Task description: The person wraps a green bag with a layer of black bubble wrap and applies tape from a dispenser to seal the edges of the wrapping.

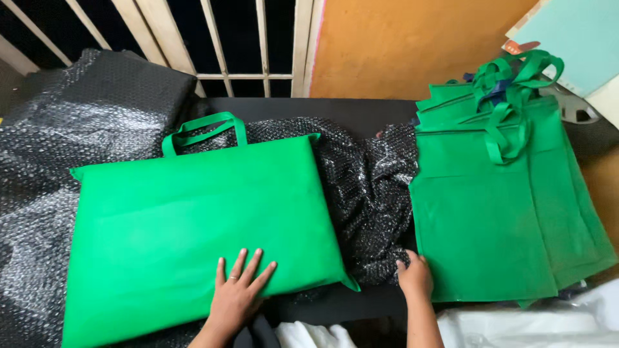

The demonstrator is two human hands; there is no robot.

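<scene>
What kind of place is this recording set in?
Probably a small packing workspace: a stack of flat green fabric tote bags, sheets of black bubble wrap, and a filled green bag under the left hand.

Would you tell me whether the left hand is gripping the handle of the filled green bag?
No, the left hand lies flat on the green bag near its bottom edge, far from the handle.

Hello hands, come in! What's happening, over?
Left hand flat on stuffed green fabric bag. Right hand touching black bubble wrap, beside flat green bag stack.
</scene>
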